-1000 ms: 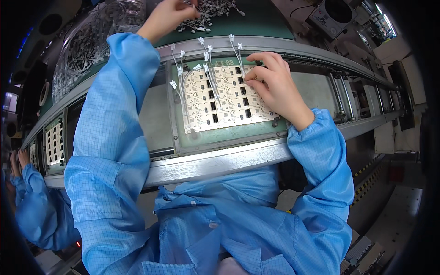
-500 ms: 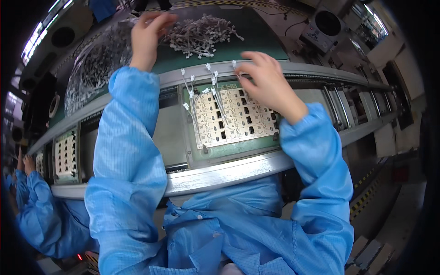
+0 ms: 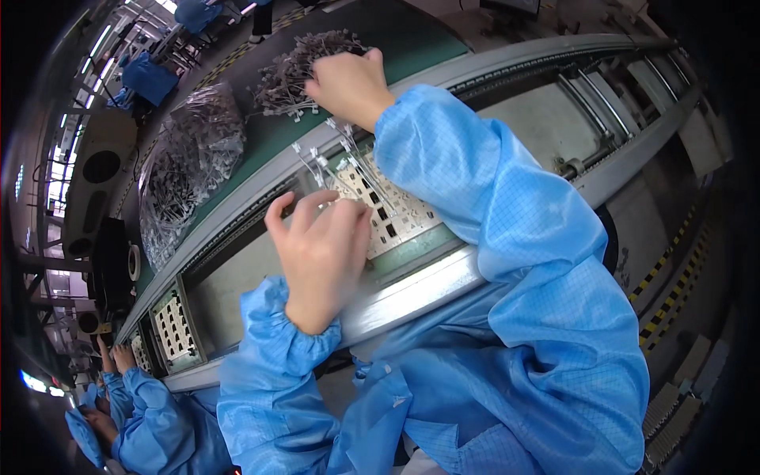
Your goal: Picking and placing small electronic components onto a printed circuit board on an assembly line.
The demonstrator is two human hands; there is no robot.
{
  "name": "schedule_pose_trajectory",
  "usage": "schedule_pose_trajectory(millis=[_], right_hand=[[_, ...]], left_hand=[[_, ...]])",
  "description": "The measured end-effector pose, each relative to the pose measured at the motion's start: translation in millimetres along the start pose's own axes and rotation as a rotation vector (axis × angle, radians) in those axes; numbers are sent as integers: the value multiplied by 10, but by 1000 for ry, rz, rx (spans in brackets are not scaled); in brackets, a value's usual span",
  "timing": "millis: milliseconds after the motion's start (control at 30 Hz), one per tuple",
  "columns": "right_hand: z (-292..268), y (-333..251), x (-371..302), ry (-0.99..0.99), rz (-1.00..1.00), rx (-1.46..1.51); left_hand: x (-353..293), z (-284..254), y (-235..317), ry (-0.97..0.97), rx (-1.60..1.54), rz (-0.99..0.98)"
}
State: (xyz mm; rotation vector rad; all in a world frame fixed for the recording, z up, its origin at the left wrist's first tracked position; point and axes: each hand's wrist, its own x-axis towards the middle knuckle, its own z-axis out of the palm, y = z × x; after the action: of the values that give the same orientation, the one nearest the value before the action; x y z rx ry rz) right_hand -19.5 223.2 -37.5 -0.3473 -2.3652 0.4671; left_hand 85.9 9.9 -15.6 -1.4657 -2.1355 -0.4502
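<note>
My right hand (image 3: 352, 89) reaches over the near edge of a pile of short white-plugged wire leads (image 3: 289, 77), its fingers bent down and their tips hidden. My left hand (image 3: 318, 252) hovers at the left side of a pale circuit board panel (image 3: 404, 226), fingers curled and slightly blurred. What its thumb and forefinger hold, if anything, is hidden. The panel carries rows of black parts and lies in a green carrier (image 3: 412, 252). Several loose wire leads (image 3: 348, 142) stand up from it, their white plugs over the far rail.
The carrier sits between the metal rails (image 3: 427, 286) of a conveyor. A clear bag of wire leads (image 3: 190, 162) lies on the green surface behind. Another board panel (image 3: 174, 326) stands further left on the line, near a co-worker in a blue smock (image 3: 162, 423).
My right hand has moved from above the board to the lead pile. My left hand has come back from beside the pile to the board's near left. The view has turned.
</note>
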Motion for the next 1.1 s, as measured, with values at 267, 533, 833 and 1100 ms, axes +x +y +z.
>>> schedule_pose_trajectory(millis=[267,533,833,1100], right_hand=[[-801,-14,-91,94,-59,-10],[-1042,655,-257,283,-30,212],[-1021,688,-299,172,-10,265],[-999,709,-352,146,-41,214]], left_hand=[[-80,153,126,-96,31,34],[-75,185,122,-290,-283,-257],[-38,240,117,-253,-250,-169],[-49,303,199,-265,-236,-74]])
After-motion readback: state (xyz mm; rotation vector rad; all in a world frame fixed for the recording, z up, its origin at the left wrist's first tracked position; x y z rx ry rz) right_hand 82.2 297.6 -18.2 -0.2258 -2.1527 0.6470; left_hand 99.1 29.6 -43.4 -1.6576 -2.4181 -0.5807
